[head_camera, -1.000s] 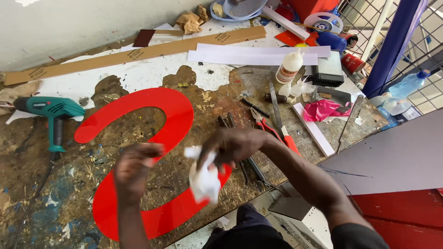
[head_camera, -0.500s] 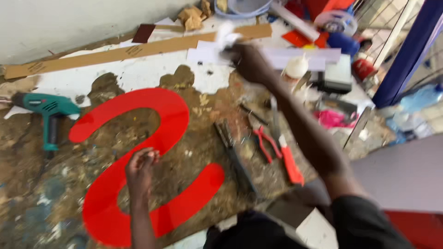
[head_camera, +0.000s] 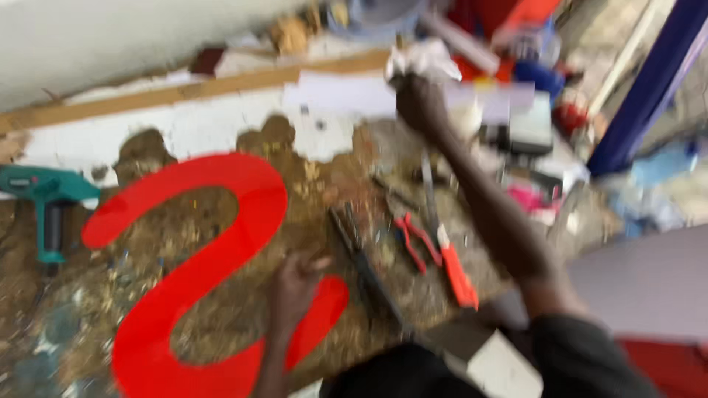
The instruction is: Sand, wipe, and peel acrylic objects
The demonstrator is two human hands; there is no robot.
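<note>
A person leans over a cluttered, scarred counter (head_camera: 221, 118), seen from a head-worn camera in a blurred frame. Nearest the body, the left hand (head_camera: 295, 284) rests with fingers loosely curled on the lower end of a large red S-shaped cutout (head_camera: 199, 258) lying flat toward the counter's near left corner; whether it presses or merely touches cannot be told. The cutout's long axis runs from the near edge up and away toward the far left, so it lies under the left hand and well apart from the right. Just right of that hand, at mid-counter, lie dark metal tools (head_camera: 361, 250), red-handled pliers (head_camera: 417, 243) and an orange-handled knife (head_camera: 453, 269), their lengths pointing roughly from near edge to far edge. The two hands are wide apart: the right arm stretches across the tools to the far edge, where the right hand (head_camera: 420, 99) is closed around a crumpled white rag (head_camera: 424, 59), held up above a white sheet (head_camera: 346, 96). A green power drill (head_camera: 44, 206) sits at the left edge, a long wooden strip (head_camera: 184, 92) runs along the far edge against the wall, and red, blue and white clutter, too blurred to name, crowds the far right corner
</note>
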